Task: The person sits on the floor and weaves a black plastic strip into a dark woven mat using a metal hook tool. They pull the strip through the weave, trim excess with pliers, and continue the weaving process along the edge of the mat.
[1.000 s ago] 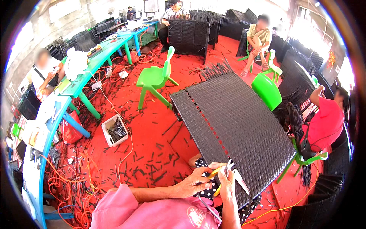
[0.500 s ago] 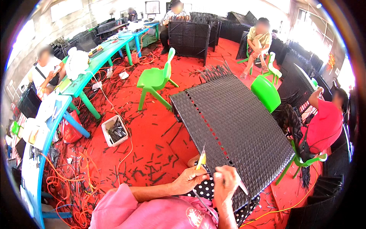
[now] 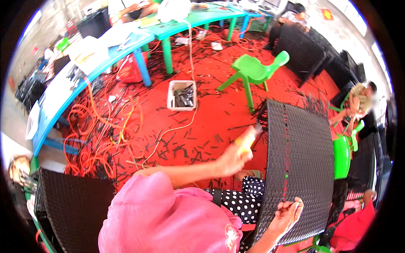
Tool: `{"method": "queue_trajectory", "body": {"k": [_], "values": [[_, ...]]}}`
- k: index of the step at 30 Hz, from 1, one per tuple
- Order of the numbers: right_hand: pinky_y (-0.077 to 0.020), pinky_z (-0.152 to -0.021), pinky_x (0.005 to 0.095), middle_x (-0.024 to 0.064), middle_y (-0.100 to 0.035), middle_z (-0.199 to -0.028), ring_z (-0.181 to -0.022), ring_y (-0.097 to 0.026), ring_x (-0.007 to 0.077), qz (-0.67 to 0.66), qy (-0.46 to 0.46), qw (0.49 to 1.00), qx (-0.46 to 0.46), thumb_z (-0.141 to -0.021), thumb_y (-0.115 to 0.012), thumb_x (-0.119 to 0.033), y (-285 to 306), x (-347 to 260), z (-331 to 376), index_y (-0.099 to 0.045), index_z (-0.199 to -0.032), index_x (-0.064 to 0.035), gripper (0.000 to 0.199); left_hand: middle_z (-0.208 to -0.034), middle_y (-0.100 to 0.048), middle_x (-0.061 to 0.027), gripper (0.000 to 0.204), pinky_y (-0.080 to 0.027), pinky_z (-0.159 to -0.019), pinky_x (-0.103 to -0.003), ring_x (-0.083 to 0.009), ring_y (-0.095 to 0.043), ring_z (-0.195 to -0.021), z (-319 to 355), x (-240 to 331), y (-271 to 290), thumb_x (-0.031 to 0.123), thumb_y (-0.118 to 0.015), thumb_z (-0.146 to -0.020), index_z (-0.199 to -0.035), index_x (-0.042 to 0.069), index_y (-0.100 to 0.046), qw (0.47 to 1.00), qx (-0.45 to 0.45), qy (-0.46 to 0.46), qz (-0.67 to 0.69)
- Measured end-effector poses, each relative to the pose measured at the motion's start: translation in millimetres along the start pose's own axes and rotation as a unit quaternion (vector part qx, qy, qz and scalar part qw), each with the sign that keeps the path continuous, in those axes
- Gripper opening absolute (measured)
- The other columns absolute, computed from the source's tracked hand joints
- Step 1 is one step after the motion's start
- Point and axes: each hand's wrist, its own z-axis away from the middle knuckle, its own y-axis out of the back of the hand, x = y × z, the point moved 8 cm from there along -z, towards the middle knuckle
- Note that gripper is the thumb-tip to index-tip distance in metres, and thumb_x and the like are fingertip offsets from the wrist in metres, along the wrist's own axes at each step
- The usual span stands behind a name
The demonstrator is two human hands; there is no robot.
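My left hand [image 3: 233, 161] is closed around a yellow-handled tool [image 3: 246, 141] with a pale, narrow tip. The tool is blurred and held over the red floor, near the left edge of a dark woven panel [image 3: 301, 156]. This panel stands before my lap, its flat black weave crossed by a lengthwise row of small gaps. Loose strand ends [image 3: 315, 104] stick out at its far end. My right hand [image 3: 289, 215] is above the panel's near part with its fingers curled in. Whether anything small sits between those fingers is hidden.
A white bin [image 3: 172, 96] of dark strips stands on the red floor among scattered offcuts and orange hoses [image 3: 90, 145]. Green chairs [image 3: 253, 69] stand beyond and to the right. Blue and green tables [image 3: 139, 40] curve along the left. Several people sit around; another dark panel [image 3: 76, 211] is at lower left.
My view has swung left. The left hand, with the yellow-handled tool, has moved away from the right hand. A pale blade-like piece by the right hand no longer shows.
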Motion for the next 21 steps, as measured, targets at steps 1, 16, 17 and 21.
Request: {"method": "queue_trajectory", "body": {"k": [1,16,17,21], "values": [[-0.0380,-0.043,0.0176,-0.0004,-0.056,-0.069,-0.059,-0.056,0.0118,0.011,-0.027,0.999,-0.044,-0.097,-0.053,-0.027,-3.6,5.5,-4.1,-0.054,-0.112,-0.0100,0.022,-0.089,-0.061,-0.0065,0.076,-0.044,-0.043,-0.024,-0.0088,-0.046,-0.050,-7.6,2.8,36.8,0.010,-0.051,-0.092,-0.150,0.016,-0.003,0.997,0.077,0.003,-0.014],[-0.0454,-0.050,0.0250,0.0037,-0.059,-0.071,-0.062,-0.059,0.0154,0.061,-0.150,0.977,-0.139,-0.097,-0.054,-0.021,-58.2,38.7,-39.3,-0.059,-0.112,-0.0031,0.023,-0.096,-0.066,-0.0131,0.032,-0.053,-0.060,-0.033,-0.0215,-0.066,-0.077,26.2,-209.5,414.1,0.009,-0.050,-0.091,-0.122,0.002,-0.052,0.924,0.336,0.122,0.136],[-0.0467,-0.052,0.0258,0.0043,-0.059,-0.071,-0.062,-0.059,0.0158,0.071,-0.158,0.976,-0.133,-0.096,-0.054,-0.020,-51.7,39.8,-35.1,-0.059,-0.110,-0.0016,0.023,-0.093,-0.066,-0.0104,0.027,-0.054,-0.053,-0.031,-0.0220,-0.066,-0.075,21.3,-238.0,389.6,0.004,-0.053,-0.088,-0.115,0.005,-0.055,0.880,0.363,0.085,0.293],[-0.0493,-0.055,0.0279,0.0072,-0.064,-0.077,-0.067,-0.062,0.0172,0.109,-0.163,0.974,-0.115,-0.095,-0.056,-0.020,-39.6,48.1,-27.4,-0.061,-0.105,-0.0019,0.022,-0.061,-0.048,-0.0006,0.002,-0.043,-0.040,-0.028,-0.0146,-0.051,-0.047,37.8,-347.4,412.1,0.010,-0.059,-0.088,-0.090,0.010,-0.058,0.901,0.366,0.176,0.155]]}}
